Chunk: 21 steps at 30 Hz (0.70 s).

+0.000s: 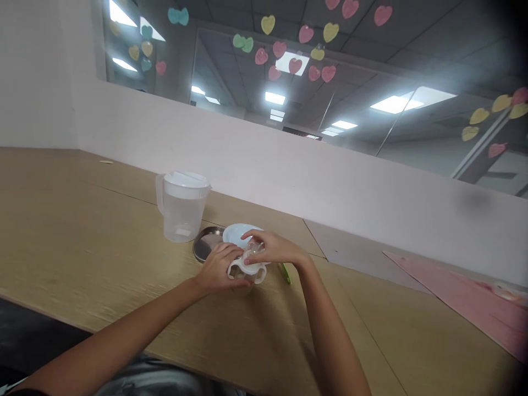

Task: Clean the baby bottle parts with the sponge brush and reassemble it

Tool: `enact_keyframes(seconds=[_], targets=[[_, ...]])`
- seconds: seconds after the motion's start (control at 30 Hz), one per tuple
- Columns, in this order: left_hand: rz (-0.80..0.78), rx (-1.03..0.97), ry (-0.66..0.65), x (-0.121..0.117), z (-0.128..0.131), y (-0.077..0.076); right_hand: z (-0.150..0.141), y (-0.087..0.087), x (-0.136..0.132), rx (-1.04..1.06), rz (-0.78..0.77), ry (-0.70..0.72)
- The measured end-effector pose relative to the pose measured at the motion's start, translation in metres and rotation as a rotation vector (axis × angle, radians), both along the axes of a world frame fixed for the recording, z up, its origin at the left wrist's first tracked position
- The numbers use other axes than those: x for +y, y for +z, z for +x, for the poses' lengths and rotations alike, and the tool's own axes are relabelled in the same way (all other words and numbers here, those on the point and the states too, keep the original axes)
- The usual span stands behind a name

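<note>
A small cup (249, 268) with a white rim and two side handles is between my hands, just above or on the table; I cannot tell which. My left hand (218, 268) wraps round its left side, fingers over the rim and thumb low at the front. From above, my right hand (275, 247) grips a clear rounded cap (256, 247) on top of the cup. Behind the hands is a pale blue bowl or plate (237, 233), partly covered by them. A round metal tray (202, 246) lies to its left. Beside my right wrist a green utensil handle (286, 273) shows.
A translucent lidded pitcher (185, 212) stands behind and left of the tray. On the wooden table (103, 236), a pink sheet (466, 297) lies at the right. A white wall (247, 154) with a window above it bounds the back.
</note>
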<state>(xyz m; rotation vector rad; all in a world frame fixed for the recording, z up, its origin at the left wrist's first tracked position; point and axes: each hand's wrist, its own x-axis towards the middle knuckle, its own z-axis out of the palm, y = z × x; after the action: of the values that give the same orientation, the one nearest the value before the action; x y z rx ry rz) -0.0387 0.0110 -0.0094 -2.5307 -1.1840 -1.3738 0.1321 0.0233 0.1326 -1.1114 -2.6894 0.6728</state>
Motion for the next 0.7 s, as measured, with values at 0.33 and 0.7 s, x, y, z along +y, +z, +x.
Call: enact_keyframes(seconds=[0.33,0.7], targets=[[-0.059,-0.043,-0.079,0.0015,0.0051,-0.0088,0.0034,0.0003,0.0057,0.015,0.010,-0.042],[-0.059,-0.043,-0.085,0.0009,0.0071,-0.0097,0.0072,-0.0007,0.0096,0.059,-0.086,-0.061]])
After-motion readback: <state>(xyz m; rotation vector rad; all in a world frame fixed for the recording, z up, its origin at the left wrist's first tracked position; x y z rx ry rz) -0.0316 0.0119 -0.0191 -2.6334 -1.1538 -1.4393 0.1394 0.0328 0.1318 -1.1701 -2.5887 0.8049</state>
